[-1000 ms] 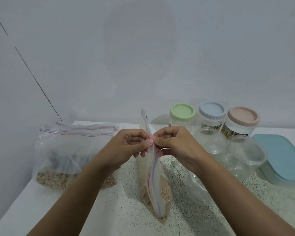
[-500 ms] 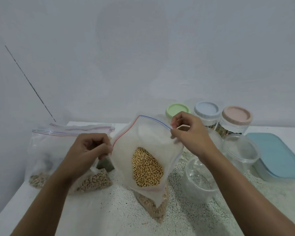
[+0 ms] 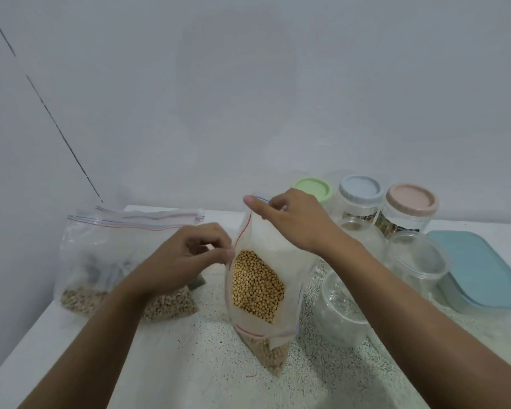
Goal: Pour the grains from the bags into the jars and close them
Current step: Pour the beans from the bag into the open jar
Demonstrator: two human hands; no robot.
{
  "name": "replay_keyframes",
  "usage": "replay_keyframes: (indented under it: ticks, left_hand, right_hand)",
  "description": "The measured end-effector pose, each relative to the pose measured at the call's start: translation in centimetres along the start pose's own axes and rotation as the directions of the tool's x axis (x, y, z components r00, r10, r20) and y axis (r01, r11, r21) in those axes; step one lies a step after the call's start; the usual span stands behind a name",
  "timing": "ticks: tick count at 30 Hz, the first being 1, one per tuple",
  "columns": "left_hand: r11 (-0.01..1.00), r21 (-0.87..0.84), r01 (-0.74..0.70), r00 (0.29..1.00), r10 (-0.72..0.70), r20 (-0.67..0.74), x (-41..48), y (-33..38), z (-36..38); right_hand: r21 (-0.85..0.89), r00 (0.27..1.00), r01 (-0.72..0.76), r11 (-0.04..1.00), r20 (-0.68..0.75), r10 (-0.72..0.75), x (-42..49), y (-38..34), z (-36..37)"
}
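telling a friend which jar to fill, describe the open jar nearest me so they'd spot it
On the speckled table, look just right of the opened bag of yellow beans. The jar there is clear and lidless, and unlike the other jars it stands alone at the front.

Home kitchen: speckled counter [image 3: 351, 376], lidded storage jars [image 3: 359, 199], grain bags [image 3: 124, 261].

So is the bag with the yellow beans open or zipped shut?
Open. The left hand and right hand pinch opposite edges of the bag, its mouth spread wide, beans visible inside.
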State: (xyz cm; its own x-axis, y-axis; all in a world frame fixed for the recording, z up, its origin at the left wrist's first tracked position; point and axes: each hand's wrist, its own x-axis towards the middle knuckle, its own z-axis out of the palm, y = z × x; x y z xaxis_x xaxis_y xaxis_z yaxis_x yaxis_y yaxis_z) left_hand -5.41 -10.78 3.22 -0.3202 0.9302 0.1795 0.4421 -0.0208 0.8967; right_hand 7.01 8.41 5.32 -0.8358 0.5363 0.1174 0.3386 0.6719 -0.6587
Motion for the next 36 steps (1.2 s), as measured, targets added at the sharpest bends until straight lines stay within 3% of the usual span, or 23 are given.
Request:
replay_keyframes:
  ticks: [5, 10, 13, 18, 20, 25, 32, 36]
  left_hand:
    - [0.999, 0.029, -0.02, 0.992, 0.017, 0.126, 0.7, -0.2, 0.3]
    - [0.998, 0.041, 0.044, 0.978, -0.052, 0.201, -0.1, -1.2, 0.8]
    - [0.993, -0.004, 0.117, 0.983, -0.116, 0.144, -0.3, -1.8, 0.4]
    - [0.954, -0.137, 0.267, 0.951, -0.284, -0.123, 2.5, -4.9, 0.7]
    - [0.947, -0.136, 0.291, 0.942, -0.309, -0.132, 4.3, -6.2, 1.0]
    - [0.967, 0.03, 0.251, 0.962, -0.253, 0.099, 7.4, -7.5, 2.0]
    - [0.988, 0.037, 0.149, 0.989, -0.15, 0.002, 6.9, -8.1, 0.8]
    - [0.991, 0.034, 0.129, 0.991, -0.128, -0.024, 6.5, -7.0, -0.4]
  right_hand:
    - [-0.215, 0.996, -0.087, 0.973, -0.005, 0.088, 1.1, -1.8, 1.1]
    - [-0.124, 0.998, -0.046, 0.991, -0.057, 0.039, 1.0, -0.8, 1.9]
    - [0.025, 0.994, -0.006, 1.0, -0.113, 0.009, 0.6, 0.1, 1.7]
    - [0.075, 0.979, 0.148, 0.986, -0.155, -0.135, -0.3, 1.0, 1.3]
    - [0.082, 0.969, 0.199, 0.977, -0.164, -0.184, -0.2, 1.2, 1.1]
    - [0.152, 0.953, 0.266, 0.952, -0.192, -0.236, 0.1, 1.2, 0.0]
    - [0.178, 0.959, 0.241, 0.954, -0.196, -0.206, -0.2, 1.0, -0.6]
    - [0.324, 0.966, 0.219, 0.92, -0.202, -0.158, -0.6, -0.3, -1.2]
